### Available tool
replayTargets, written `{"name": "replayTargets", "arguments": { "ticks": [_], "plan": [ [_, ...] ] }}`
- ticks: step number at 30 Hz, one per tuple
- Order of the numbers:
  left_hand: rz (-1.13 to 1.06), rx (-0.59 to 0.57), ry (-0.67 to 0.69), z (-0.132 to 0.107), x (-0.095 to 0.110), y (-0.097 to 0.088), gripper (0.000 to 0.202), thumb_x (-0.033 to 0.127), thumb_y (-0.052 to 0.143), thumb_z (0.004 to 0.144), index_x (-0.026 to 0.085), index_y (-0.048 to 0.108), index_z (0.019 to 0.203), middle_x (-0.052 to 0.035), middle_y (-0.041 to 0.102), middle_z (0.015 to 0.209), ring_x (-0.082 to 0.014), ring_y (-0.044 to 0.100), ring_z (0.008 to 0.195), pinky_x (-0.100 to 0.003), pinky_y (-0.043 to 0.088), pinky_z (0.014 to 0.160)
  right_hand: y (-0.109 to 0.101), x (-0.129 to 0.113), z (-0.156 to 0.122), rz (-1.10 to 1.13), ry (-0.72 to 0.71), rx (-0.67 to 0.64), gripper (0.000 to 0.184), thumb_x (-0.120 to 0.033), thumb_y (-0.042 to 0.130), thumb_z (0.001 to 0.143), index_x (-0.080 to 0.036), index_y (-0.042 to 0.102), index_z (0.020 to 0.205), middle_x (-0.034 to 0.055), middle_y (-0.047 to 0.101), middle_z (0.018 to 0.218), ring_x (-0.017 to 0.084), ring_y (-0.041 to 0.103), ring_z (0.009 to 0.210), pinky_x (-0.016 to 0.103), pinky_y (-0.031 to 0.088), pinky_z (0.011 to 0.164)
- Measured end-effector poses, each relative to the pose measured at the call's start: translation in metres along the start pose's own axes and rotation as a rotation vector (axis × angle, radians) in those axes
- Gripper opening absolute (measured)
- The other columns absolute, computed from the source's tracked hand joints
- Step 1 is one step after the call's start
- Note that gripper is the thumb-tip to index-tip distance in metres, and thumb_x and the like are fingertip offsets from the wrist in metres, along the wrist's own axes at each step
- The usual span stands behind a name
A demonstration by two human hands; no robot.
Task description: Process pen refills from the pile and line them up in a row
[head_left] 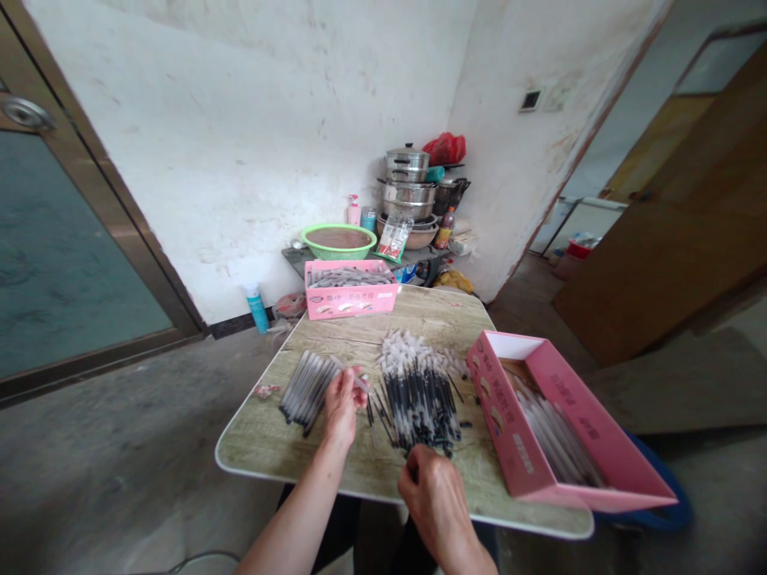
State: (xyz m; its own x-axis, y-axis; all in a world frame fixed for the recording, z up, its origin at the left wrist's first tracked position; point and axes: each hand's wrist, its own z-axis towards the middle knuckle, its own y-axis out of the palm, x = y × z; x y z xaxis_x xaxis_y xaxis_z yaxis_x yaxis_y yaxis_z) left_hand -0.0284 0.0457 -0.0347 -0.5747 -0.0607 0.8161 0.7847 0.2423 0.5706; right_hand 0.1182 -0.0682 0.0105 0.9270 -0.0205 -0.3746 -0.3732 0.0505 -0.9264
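Observation:
My left hand (341, 406) is closed round a pale, translucent pen barrel (361, 384), above the left-middle of the table. Beside it lies a row of pens (304, 393) with dark ends toward me. Black pen refills (423, 399) are heaped in the middle, with small white pieces (408, 351) piled behind them and small black pieces at the near end. My right hand (436, 489) is closed at the near edge of that heap; its fingertips are hidden, and I cannot make out what they hold.
A pink box (509, 423) of pale barrels stands at the table's right edge, jutting past it. Another pink box (351, 305) full of pens sits at the far left edge. Behind the wood-patterned table (264, 431) are a green basin (339, 251) and stacked pots (408, 196).

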Motion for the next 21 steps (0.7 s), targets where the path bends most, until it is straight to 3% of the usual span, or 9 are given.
{"name": "replayTargets", "arguments": {
  "ticks": [15,21],
  "plan": [
    [0.240,-0.147,-0.005,-0.014,0.010,-0.001,0.036,0.051,0.060,0.079,0.015,0.061,0.085,-0.0003,0.060,0.057,-0.0074,0.046,0.036,-0.017,0.029,0.032,-0.005,-0.009,0.010,-0.022,-0.035,-0.028,0.016,-0.010,0.052,0.072,-0.018,0.063,0.065,0.0077,0.070,0.064,0.018,0.064,0.059,0.025,0.028,0.052],
    [0.228,-0.202,-0.144,-0.032,0.010,0.009,0.037,0.049,0.063,0.077,0.013,0.063,0.085,-0.0032,0.064,0.059,-0.0085,0.050,0.040,-0.016,0.032,0.035,-0.006,-0.009,0.028,0.118,-0.080,-0.007,0.015,-0.009,0.053,0.069,-0.017,0.064,0.062,0.0058,0.066,0.057,0.017,0.062,0.055,0.023,0.032,0.052]
  ]
}}
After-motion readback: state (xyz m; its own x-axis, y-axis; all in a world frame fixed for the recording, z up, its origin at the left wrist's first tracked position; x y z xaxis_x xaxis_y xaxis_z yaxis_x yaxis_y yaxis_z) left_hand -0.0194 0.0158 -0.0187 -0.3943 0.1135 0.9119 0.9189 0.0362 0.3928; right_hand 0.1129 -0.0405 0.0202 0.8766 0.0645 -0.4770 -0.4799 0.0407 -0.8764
